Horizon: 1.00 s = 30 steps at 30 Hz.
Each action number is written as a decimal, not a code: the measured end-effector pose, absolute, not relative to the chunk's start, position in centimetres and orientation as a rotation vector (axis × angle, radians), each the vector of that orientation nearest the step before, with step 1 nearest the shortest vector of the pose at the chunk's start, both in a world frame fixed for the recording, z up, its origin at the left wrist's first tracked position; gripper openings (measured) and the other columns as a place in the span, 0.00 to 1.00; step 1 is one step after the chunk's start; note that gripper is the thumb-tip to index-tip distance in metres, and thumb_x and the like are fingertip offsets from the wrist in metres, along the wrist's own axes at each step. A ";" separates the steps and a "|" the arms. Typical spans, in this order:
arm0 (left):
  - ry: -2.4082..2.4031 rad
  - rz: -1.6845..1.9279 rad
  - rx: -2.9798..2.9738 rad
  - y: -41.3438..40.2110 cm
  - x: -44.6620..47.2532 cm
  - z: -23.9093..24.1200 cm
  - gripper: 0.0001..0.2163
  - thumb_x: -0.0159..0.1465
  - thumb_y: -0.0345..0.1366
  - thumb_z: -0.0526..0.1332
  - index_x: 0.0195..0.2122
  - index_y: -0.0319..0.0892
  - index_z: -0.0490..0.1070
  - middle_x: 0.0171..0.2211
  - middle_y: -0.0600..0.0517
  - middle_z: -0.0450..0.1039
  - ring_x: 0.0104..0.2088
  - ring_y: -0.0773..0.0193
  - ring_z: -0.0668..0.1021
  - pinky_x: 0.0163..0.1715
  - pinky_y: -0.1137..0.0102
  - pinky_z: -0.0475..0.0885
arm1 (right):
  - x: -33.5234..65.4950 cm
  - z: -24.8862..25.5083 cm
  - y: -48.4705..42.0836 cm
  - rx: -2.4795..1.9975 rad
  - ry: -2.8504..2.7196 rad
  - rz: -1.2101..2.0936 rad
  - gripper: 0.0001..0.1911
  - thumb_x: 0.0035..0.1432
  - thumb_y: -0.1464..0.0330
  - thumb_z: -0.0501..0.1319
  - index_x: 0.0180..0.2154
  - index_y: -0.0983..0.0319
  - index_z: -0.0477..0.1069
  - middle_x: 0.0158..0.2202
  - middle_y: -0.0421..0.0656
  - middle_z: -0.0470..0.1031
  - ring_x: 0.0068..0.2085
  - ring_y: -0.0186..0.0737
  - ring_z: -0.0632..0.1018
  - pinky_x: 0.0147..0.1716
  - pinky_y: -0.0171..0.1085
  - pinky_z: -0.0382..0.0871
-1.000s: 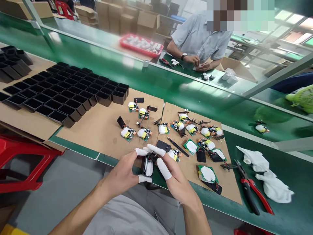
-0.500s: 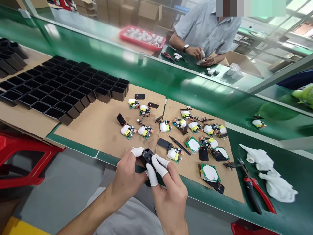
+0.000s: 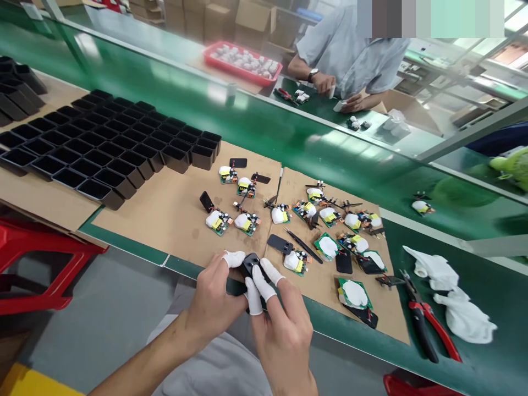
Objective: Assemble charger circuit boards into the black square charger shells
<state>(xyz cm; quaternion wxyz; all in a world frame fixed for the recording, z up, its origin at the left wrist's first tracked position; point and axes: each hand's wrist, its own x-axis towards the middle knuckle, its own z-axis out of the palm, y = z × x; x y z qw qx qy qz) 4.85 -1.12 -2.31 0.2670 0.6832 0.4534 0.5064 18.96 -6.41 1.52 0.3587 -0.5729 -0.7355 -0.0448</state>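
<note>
A small black plastic case (image 3: 249, 264) is held between my two hands, above the bench's front edge. My left hand (image 3: 216, 291) grips it from the left, a white finger cot on the forefinger. My right hand (image 3: 280, 313) has white cots on thumb and fingers and presses on the case's top and right side. The underside of the case is hidden by my fingers. Just to the right lies a circuit board with white glue (image 3: 295, 262), wired to a flat black cover (image 3: 280, 243). Black tweezers (image 3: 304, 246) rest behind that board.
Several similar boards (image 3: 330, 215) lie on the cardboard (image 3: 165, 220). Rows of black open boxes (image 3: 94, 190) stand on the left. Red-handled pliers (image 3: 424, 316) and white gloves (image 3: 464, 316) lie right. Across the green divider, a co-worker's hands (image 3: 350, 103) handle a white part near a red tray (image 3: 243, 77).
My right fingers have shifted onto the top of the black case, whose open inside showed before and is now covered. The co-worker's hands have moved apart.
</note>
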 end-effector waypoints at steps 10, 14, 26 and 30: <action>1.352 1.390 1.800 0.2 5.8 -1.5 0.18 0.58 0.28 0.70 0.49 0.45 0.75 0.41 0.49 0.86 0.40 0.52 0.88 0.41 0.62 0.85 | 20.3 2.1 -4.4 -1.376 -1.988 -0.235 0.12 0.76 0.78 0.63 0.55 0.62 0.81 0.46 0.54 0.82 0.50 0.54 0.85 0.50 0.50 0.84; 1.370 1.281 1.776 0.9 5.7 -2.5 0.17 0.53 0.24 0.69 0.43 0.46 0.74 0.37 0.51 0.83 0.37 0.52 0.87 0.37 0.63 0.82 | 20.7 1.1 -3.6 -1.379 -2.052 -0.193 0.08 0.78 0.76 0.62 0.49 0.61 0.80 0.40 0.50 0.81 0.41 0.51 0.83 0.42 0.50 0.84; 1.207 1.182 1.631 2.7 -0.5 -1.2 0.13 0.68 0.35 0.74 0.53 0.46 0.78 0.46 0.48 0.87 0.46 0.56 0.87 0.50 0.62 0.84 | 21.2 0.3 -4.3 -1.333 -1.942 -0.086 0.28 0.74 0.81 0.66 0.70 0.58 0.76 0.64 0.59 0.80 0.63 0.56 0.87 0.56 0.47 0.89; 1.260 1.345 1.431 3.3 -1.4 -2.4 0.11 0.71 0.39 0.73 0.51 0.46 0.78 0.44 0.48 0.85 0.43 0.58 0.86 0.49 0.64 0.83 | 20.0 0.2 -4.4 -1.343 -1.886 -0.052 0.33 0.72 0.82 0.68 0.73 0.57 0.75 0.66 0.59 0.81 0.65 0.56 0.86 0.61 0.48 0.88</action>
